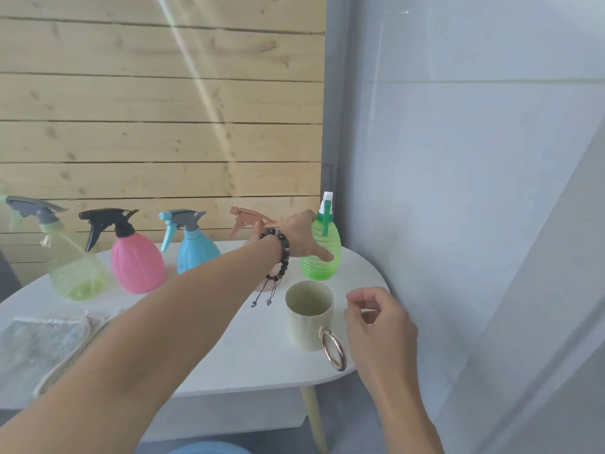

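Head camera shows us our left grip (301, 235) wrapped around the green spray bottle (324, 257), which stands upright at the right end of the desk (245, 348), while our right grip (376, 319) hovers loosely curled and empty beside the cream mug (307, 322).

Mostly hidden behind the left forearm (196, 306), centre frame: body of the salmon-pink trigger spray bottle (249, 220). Hidden behind the ribbed green translucent spray bottle (322, 267): fingers of the left hand (299, 235). Cut by the left edge: nozzle of the pale yellow-green clear spray bottle (75, 270), grey-white cloth (42, 345). Cropped at bottom edge, unidentifiable: blue rounded shape (209, 448).
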### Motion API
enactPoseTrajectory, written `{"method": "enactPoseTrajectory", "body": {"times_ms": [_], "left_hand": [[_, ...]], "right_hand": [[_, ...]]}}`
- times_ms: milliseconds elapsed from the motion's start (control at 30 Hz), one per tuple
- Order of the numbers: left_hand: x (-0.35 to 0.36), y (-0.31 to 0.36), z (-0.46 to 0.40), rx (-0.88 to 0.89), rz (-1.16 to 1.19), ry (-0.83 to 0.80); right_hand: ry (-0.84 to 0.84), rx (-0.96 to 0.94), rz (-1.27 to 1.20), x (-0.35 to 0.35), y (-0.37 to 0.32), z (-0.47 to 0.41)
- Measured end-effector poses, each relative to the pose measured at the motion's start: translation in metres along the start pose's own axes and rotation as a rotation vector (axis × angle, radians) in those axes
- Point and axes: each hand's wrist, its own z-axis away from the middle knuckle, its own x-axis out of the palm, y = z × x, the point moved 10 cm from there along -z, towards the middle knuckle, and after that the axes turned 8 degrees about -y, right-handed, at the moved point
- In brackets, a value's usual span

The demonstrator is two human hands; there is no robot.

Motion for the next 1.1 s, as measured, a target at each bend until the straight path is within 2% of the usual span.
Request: {"method": "enactPoseTrajectory", "body": {"times_ms": [300, 533, 600, 700, 900, 1000, 1100], "left_hand": [[0.036, -0.022, -0.021, 0.017, 0.116, -0.158], [0.055, -0.035, -0.016, -0.023, 0.341, -0.123], [0.057, -0.039, -0.020, -0.055, 0.371, -0.056], [0.056, -0.052, -0.019, -0.144, 0.376, 0.021], [0.050, -0.047, 0.008, -0.162, 0.270, -0.085], [0.044, -0.065, 0.036, -0.195, 0.329, -0.008], [0.032, -0.091, 0.071, -0.231, 0.379, 0.175]], "right_hand": [[0.031, -0.019, 0.111, 0.001, 0.008, -0.010], [0.028, -0.005, 0.136, 0.004, 0.006, -0.011], [0.033, -0.015, 0.136, 0.004, 0.005, -0.010], [0.031, -0.020, 0.142, 0.004, 0.003, -0.008], [0.019, -0.017, 0.183, 0.008, 0.001, -0.004], [0.018, -0.003, 0.202, 0.005, 0.002, -0.001], [0.023, -0.011, 0.206, 0.005, -0.001, 0.001]]}}
